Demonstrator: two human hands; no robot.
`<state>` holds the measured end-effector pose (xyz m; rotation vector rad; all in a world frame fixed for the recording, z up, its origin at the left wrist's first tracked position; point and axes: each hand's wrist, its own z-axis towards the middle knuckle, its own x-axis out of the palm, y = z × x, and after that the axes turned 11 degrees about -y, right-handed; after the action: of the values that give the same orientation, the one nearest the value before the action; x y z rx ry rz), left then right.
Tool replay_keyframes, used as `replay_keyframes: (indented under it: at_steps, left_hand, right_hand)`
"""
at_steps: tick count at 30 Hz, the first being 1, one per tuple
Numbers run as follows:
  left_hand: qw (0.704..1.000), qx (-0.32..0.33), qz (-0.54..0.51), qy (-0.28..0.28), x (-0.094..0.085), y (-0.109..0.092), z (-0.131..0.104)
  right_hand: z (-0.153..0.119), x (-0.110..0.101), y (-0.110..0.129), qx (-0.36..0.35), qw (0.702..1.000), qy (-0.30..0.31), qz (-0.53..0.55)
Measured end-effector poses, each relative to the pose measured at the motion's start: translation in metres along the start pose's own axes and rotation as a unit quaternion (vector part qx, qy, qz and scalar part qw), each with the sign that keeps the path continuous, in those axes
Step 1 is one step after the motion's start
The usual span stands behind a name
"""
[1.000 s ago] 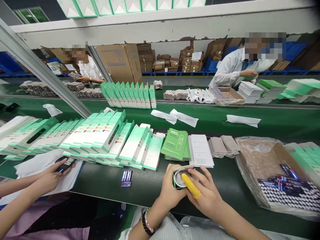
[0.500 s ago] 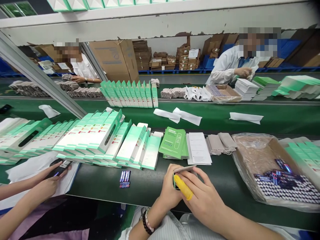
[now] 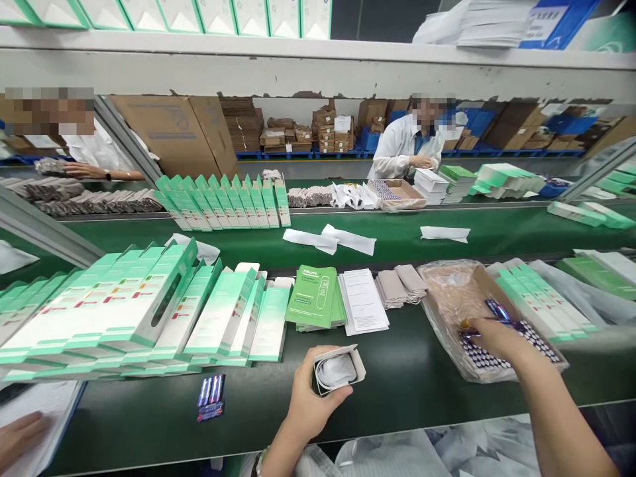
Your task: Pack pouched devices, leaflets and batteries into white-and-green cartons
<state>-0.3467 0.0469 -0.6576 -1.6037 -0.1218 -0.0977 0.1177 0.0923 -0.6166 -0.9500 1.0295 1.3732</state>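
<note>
My left hand (image 3: 311, 404) is wrapped around a small white and green carton (image 3: 358, 371), held with its open end facing up. A white folded item (image 3: 336, 371) sits inside the carton. My right hand (image 3: 494, 341) reaches into a cardboard tray (image 3: 460, 275) lined with clear plastic, its fingers closed on loose batteries (image 3: 470, 336). Upright batteries (image 3: 484, 358) fill the near part of that tray. Several batteries (image 3: 211, 397) lie in a small group on the dark green surface, left of my left hand.
Green and white cartons (image 3: 163, 298) are stacked at left. Green booklets (image 3: 313, 298), white leaflets (image 3: 365, 301) and beige folded pouches (image 3: 400, 285) lie ahead. A co-worker's hand (image 3: 22, 430) rests on papers at lower left. Two people work across the belt (image 3: 248, 245); a shelf (image 3: 298, 66) crosses above.
My right hand has left the carton and moved right into the battery tray. My left hand alone holds the carton, its open end now showing. The view has turned right.
</note>
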Motion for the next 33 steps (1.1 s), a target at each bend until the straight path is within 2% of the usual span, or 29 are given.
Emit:
replay_keyframes:
  at_steps: [3, 7, 16, 18, 20, 22, 23, 25, 26, 27, 29, 30, 31, 33]
  left_hand:
    - [1.0, 0.002, -0.011, -0.007, 0.003, 0.0, 0.002]
    - [1.0, -0.002, -0.014, -0.006, 0.003, 0.002, 0.001]
    - [1.0, -0.006, -0.018, -0.007, 0.004, 0.002, -0.001]
    - [1.0, 0.002, -0.01, -0.002, 0.003, 0.002, -0.001]
    - [1.0, 0.014, 0.002, 0.003, 0.003, 0.002, -0.001]
    - [1.0, 0.023, 0.013, 0.004, 0.004, 0.001, -0.001]
    - [1.0, 0.024, 0.016, 0.004, 0.005, 0.0, -0.001]
    - [0.999, 0.022, 0.022, 0.01, 0.009, -0.002, 0.0]
    - [0.999, 0.021, 0.021, 0.014, 0.011, -0.004, 0.001]
    - [0.999, 0.021, 0.018, 0.017, 0.014, -0.006, 0.002]
    - [0.999, 0.028, 0.008, 0.022, 0.018, -0.01, 0.004]
    - [0.999, 0.032, 0.004, 0.023, 0.02, -0.012, 0.005]
    - [0.999, 0.035, 0.0, 0.024, 0.021, -0.014, 0.006]
    - [0.999, 0.038, -0.002, 0.024, 0.022, -0.016, 0.007]
  right_hand:
    - [-0.01, 0.008, -0.012, -0.02, 0.995, 0.096, 0.013]
    - [-0.009, 0.017, -0.023, -0.033, 0.989, 0.141, 0.022]
    - [0.002, 0.02, -0.023, -0.08, 0.985, 0.138, 0.063]
    - [0.007, 0.016, -0.02, -0.087, 0.984, 0.13, 0.08]
    - [0.014, 0.005, -0.007, -0.084, 0.986, 0.114, 0.09]
    - [0.019, -0.013, 0.027, -0.059, 0.991, 0.068, 0.097]
    - [0.02, -0.023, 0.053, -0.049, 0.993, 0.036, 0.103]
    - [0.017, -0.044, 0.12, -0.007, 0.987, -0.096, 0.127]
    - [0.014, -0.053, 0.158, -0.021, 0.975, -0.161, 0.15]
    - [0.01, -0.059, 0.195, -0.071, 0.956, -0.206, 0.198]
    - [0.003, -0.065, 0.257, -0.218, 0.918, -0.194, 0.269]
    - [0.0, -0.064, 0.28, -0.264, 0.903, -0.187, 0.283]
    - [-0.003, -0.062, 0.295, -0.297, 0.893, -0.181, 0.286]
    - [-0.009, -0.056, 0.308, -0.315, 0.891, -0.181, 0.272]
